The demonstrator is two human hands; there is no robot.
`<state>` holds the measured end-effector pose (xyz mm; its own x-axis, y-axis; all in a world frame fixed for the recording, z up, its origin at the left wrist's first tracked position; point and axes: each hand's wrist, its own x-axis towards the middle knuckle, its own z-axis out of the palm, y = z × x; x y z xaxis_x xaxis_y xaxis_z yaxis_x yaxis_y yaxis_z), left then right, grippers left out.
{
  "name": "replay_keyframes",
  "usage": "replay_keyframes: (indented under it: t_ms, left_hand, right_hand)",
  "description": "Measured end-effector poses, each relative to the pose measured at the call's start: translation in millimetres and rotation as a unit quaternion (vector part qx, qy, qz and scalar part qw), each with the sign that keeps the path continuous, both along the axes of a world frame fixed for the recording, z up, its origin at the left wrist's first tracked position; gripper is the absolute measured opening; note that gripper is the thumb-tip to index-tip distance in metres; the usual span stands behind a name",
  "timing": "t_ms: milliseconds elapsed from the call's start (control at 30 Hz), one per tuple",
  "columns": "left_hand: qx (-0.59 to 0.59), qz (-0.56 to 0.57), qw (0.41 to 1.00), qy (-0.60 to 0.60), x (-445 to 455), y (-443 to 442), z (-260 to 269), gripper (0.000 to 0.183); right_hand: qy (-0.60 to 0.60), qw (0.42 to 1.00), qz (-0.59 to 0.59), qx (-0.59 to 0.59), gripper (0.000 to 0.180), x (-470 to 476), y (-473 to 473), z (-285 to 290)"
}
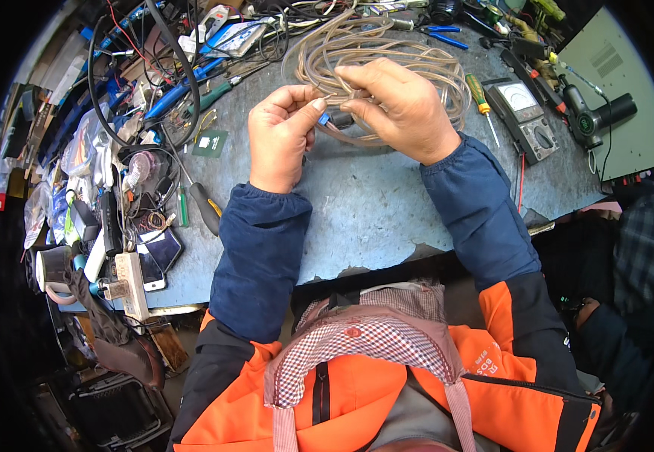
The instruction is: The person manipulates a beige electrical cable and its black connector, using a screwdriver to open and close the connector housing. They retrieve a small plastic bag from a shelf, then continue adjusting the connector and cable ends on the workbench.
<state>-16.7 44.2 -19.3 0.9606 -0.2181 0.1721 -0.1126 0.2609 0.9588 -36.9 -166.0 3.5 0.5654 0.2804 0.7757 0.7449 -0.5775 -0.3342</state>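
My left hand (283,133) is pinching the end of a clear-jacketed cable between thumb and forefinger, where a thin bare strand (329,97) shows. A blue piece (323,119) sits on the cable just beside the thumb. Close to its right, my right hand (403,107) is raised with thumb and forefinger curved towards the strand. Whether its fingers grip any of the cable cannot be told. Behind and beneath both hands lies a loose coil of the same transparent cable (442,65) on the blue-grey workbench (360,209).
On the right lie a screwdriver (478,96), an analogue multimeter (524,121) and a massage gun (586,116). Blue-handled pliers (445,35) rest at the back. Tools, wires and a power strip (131,288) crowd the left. Another person's hand (586,312) shows at lower right.
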Motion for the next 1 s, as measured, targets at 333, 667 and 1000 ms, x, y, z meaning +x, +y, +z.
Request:
replay_keyframes:
  t_ms: [333, 667, 1000]
  left_hand:
    - [0.009, -0.016, 1.000, 0.001, -2.4, -0.9, 0.1, 0.010]
    - [0.047, 0.019, 0.995, -0.089, -4.0, -5.6, -4.1, 0.009]
    - [-0.018, -0.033, 0.999, 0.013, 1.5, 2.3, -1.2, 0.011]
  right_hand:
    - [-0.108, 0.989, -0.005, -0.106, 0.024, 4.3, -0.5, -2.1]
    - [0.502, 0.772, 0.163, 0.353, 0.018, -2.1, 8.8, -10.2]
    - [-0.115, 0.989, 0.018, -0.094, 0.029, 6.2, -4.0, -6.7]
